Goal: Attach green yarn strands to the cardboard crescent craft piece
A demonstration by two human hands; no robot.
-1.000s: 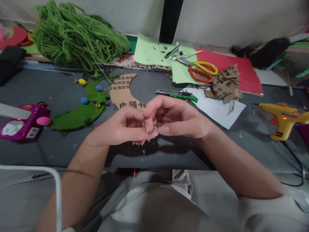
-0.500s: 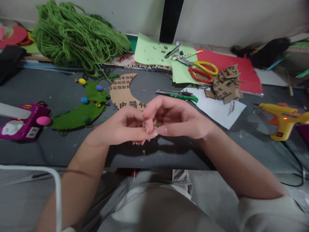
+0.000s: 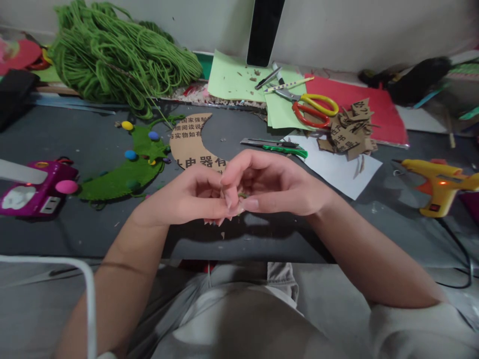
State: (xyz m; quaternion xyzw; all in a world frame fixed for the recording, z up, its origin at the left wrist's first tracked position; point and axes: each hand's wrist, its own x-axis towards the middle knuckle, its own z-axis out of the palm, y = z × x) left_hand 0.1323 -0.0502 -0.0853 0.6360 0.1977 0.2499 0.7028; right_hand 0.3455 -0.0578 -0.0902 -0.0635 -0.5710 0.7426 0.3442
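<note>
My left hand (image 3: 190, 197) and my right hand (image 3: 275, 184) meet over the front of the desk, fingertips touching. Both are closed, thumbs and fingers pinched around something small; a bit of green shows between them, but its kind is hidden. Just behind the hands lies a crescent of brown cardboard (image 3: 189, 144) with printed characters, its lower end covered by my fingers. To the left is a green crescent (image 3: 119, 182) wrapped in yarn and dotted with small coloured balls. A green utility knife (image 3: 286, 149) lies behind my right hand.
Green yarn (image 3: 119, 55) is heaped at the back left. Scissors (image 3: 314, 109) and cardboard scraps (image 3: 350, 132) lie on coloured paper at the back right. A yellow glue gun (image 3: 441, 184), its light on, stands at the right. A purple power socket (image 3: 41, 189) sits at the left.
My hands stay pinched together in nearly the same spot, with only a very slight shift of the fingers. Everything on the desk lies as before.
</note>
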